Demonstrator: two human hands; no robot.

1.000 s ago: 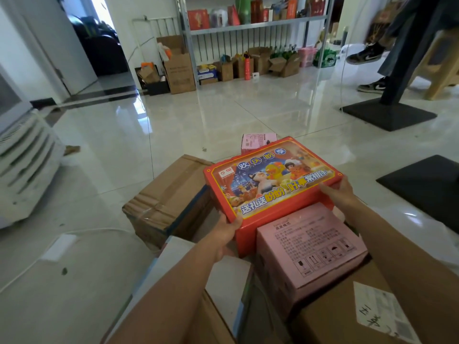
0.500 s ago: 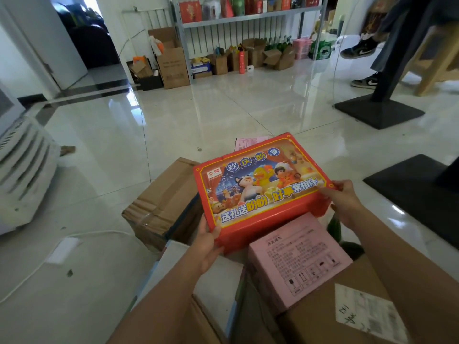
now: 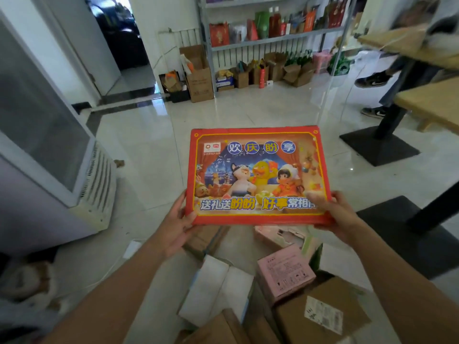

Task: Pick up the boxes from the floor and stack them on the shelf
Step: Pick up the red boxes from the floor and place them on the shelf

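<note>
I am holding the red gift box (image 3: 258, 175) in the middle of the head view, printed lid up and close to level, lifted clear of the floor (image 3: 149, 145). The left hand (image 3: 178, 227) is gripping the box's seven o'clock corner, thumb lying on the lid edge and fingers wrapping underneath. The right hand (image 3: 332, 214) is pinching the five o'clock corner with the thumb on the lid; its fingers are passing below the box and I cannot see them. Taking both near corners is, in my judgement, what is stopping this broad, shallow box from tipping and is leaving the far edge free to go onto a shelf board first. The metal shelf (image 3: 273, 38) is standing at twelve o'clock, well apart from the box across open tile, its visible tiers already carrying bags and cartons, so a free spot needs picking on approach. At six o'clock, below my forearms, a pink box (image 3: 285, 274), a white box (image 3: 218, 289) and a labelled cardboard carton (image 3: 323, 316) are lying crowded together on the floor, waiting their turn. A glass-fronted cabinet (image 3: 49, 145) is standing at nine o'clock and a black table pedestal (image 3: 377, 145) at two o'clock, bounding the walking lane. I am assessing this as the carry stage of one box, with most of the stacking not yet done.
</note>
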